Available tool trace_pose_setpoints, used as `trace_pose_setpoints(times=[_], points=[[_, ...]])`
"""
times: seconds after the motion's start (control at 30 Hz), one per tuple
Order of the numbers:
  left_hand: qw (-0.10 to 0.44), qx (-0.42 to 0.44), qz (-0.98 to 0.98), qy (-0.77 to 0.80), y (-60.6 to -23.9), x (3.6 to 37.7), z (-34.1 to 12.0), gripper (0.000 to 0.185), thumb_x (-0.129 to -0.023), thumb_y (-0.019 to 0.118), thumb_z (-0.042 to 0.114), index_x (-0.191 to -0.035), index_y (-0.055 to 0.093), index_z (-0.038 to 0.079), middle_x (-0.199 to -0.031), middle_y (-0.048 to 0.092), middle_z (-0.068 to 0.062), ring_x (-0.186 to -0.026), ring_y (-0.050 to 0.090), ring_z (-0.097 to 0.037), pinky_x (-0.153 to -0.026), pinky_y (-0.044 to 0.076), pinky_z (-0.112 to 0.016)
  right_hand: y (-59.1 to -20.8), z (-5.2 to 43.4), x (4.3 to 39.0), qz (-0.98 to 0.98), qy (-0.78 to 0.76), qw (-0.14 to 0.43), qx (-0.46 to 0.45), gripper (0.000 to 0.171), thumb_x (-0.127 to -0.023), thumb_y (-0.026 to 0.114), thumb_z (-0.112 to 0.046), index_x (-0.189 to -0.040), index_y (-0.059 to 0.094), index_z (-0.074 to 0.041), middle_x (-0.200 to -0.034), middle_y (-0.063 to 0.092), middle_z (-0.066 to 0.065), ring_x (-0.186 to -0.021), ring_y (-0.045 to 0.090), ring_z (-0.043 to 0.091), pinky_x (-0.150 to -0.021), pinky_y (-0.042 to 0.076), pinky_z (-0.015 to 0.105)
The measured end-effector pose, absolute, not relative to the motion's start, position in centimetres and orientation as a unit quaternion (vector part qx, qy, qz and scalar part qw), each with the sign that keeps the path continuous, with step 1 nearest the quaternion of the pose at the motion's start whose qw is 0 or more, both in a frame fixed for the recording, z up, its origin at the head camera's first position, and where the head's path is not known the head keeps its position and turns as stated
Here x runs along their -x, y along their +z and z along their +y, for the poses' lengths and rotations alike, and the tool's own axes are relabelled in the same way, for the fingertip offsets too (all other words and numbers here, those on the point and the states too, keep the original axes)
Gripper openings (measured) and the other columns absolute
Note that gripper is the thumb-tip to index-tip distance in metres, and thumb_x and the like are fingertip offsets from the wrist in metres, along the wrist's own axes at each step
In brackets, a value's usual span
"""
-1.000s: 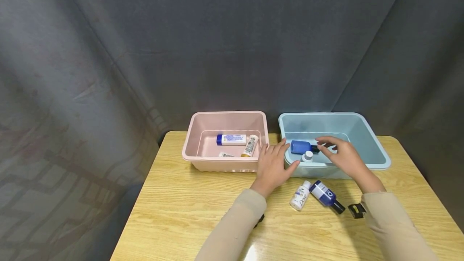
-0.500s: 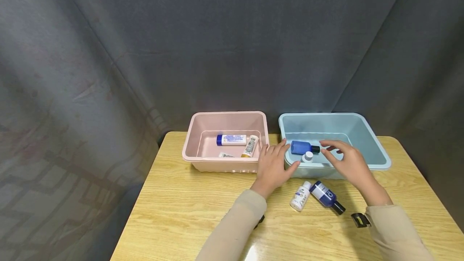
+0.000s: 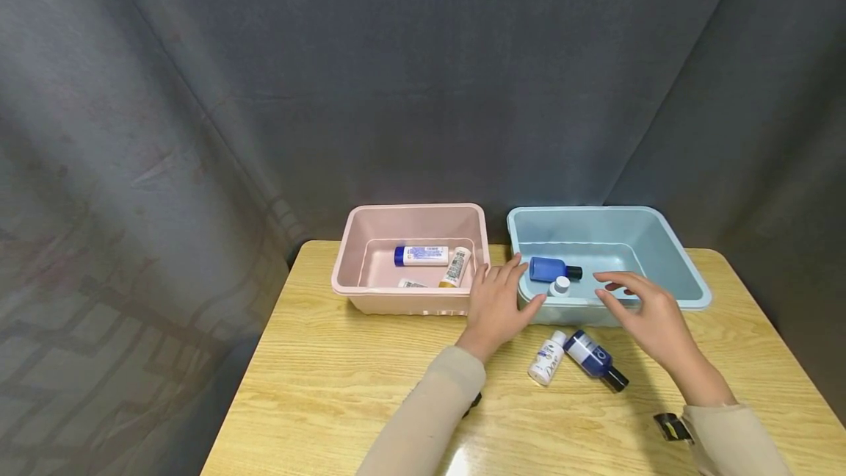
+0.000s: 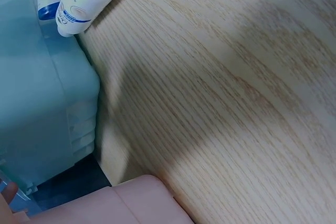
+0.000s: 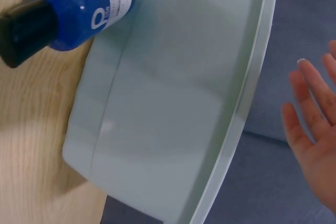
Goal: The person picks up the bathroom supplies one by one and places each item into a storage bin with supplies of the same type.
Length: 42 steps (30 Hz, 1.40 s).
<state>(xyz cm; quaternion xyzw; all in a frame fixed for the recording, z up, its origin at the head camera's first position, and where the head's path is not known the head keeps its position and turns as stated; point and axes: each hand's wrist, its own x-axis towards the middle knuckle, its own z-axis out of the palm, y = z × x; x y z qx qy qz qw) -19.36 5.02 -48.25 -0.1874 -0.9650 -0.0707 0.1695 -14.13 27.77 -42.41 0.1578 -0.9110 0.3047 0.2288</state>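
Head view: a person sits at a light wooden table bearing a pale pink plastic bin and a pale blue plastic bin, side by side and just apart.
Left hand: the left hand rests on the near left corner of the blue bin, thumb over the rim and fingers spread toward the gap between the bins; it steadies the bin and grips nothing else.
Right hand: the right hand hovers over the blue bin's near rim, fingers relaxed and spread, empty.
In the blue bin: a blue round bottle with a black cap lies on its side near the left end, with a small white-capped bottle just beside it toward the near wall.
On the table: a small white bottle with blue print and a dark blue bottle with a black cap lie in front of the blue bin, close together, between the two forearms.
In the pink bin: a white tube with a blue cap, a white and yellow tube and a third item, mostly hidden by the near wall.
Right wrist view: the dark blue bottle lies against the blue bin's outer wall.
Risk: both table bottles are round and lying flat, so a glancing touch from the right hand could roll them toward the table edge.
Risk: a sleeve sweeping low may also nudge them.
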Motion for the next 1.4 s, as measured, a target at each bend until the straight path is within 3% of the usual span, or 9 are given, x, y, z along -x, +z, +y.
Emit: trace_pose_setpoints(times=[0.23,0.57,0.67,0.8,0.97,1.4], points=[[0.171,0.189,-0.964,-0.071,-48.3,19.3,5.0,0.067,-0.096,0.034,0.07,-0.145,0.05,0.027,-0.154,0.041,0.009,-0.126,0.05,-0.01,-0.116,0.026,-0.042,-42.9,28.1,13.0,-0.905,0.312,0.239,-0.164,0.032,-0.081,0.078,0.002,-0.111,0.073,-0.007,-0.099,0.07,0.007,-0.087,0.054,-0.002,-0.066,0.042,0.012],[0.176,0.192,-0.963,-0.072,-48.4,19.3,5.0,0.067,-0.096,0.034,0.069,-0.144,0.05,0.027,-0.154,0.041,0.009,-0.126,0.05,-0.01,-0.116,0.027,-0.042,-44.3,28.3,11.8,-0.893,0.321,0.256,-0.186,0.039,-0.072,0.081,0.009,-0.108,0.074,-0.007,-0.095,0.07,0.005,-0.086,0.056,-0.006,-0.064,0.043,0.008],[0.178,0.192,-0.962,-0.072,-48.4,19.4,5.0,0.067,-0.096,0.035,0.069,-0.144,0.05,0.026,-0.153,0.041,0.009,-0.126,0.05,-0.011,-0.116,0.027,-0.042,-44.8,28.4,11.4,-0.886,0.325,0.269,-0.19,0.042,-0.068,0.081,0.012,-0.106,0.074,-0.006,-0.092,0.07,0.003,-0.086,0.057,-0.005,-0.078,0.041,0.006],[0.178,0.193,-0.962,-0.073,-48.4,19.4,5.0,0.067,-0.096,0.034,0.069,-0.144,0.05,0.026,-0.153,0.041,0.009,-0.126,0.05,-0.011,-0.116,0.027,-0.042,-45.5,28.5,10.8,-0.873,0.357,0.274,-0.189,0.045,-0.066,0.08,0.017,-0.106,0.074,-0.003,-0.095,0.07,0.002,-0.088,0.057,-0.006,-0.087,0.038,0.004],[0.177,0.192,-0.962,-0.074,-48.4,19.4,4.9,0.067,-0.096,0.034,0.069,-0.144,0.05,0.026,-0.154,0.041,0.009,-0.126,0.05,-0.011,-0.116,0.026,-0.042,-46.3,28.7,10.2,-0.864,0.383,0.274,-0.178,0.044,-0.068,0.078,0.018,-0.108,0.073,-0.001,-0.1,0.07,-0.003,-0.092,0.056,-0.007,-0.09,0.035,0.003],[0.173,0.191,-0.964,-0.071,-48.3,19.4,5.0,0.067,-0.096,0.033,0.07,-0.145,0.049,0.027,-0.154,0.041,0.009,-0.126,0.05,-0.011,-0.116,0.027,-0.043,-48.1,29.2,9.1,-0.876,0.397,0.248,-0.113,0.036,-0.075,0.077,0.012,-0.108,0.074,-0.003,-0.099,0.068,-0.013,-0.088,0.056,-0.007,-0.081,0.038,0.004]])
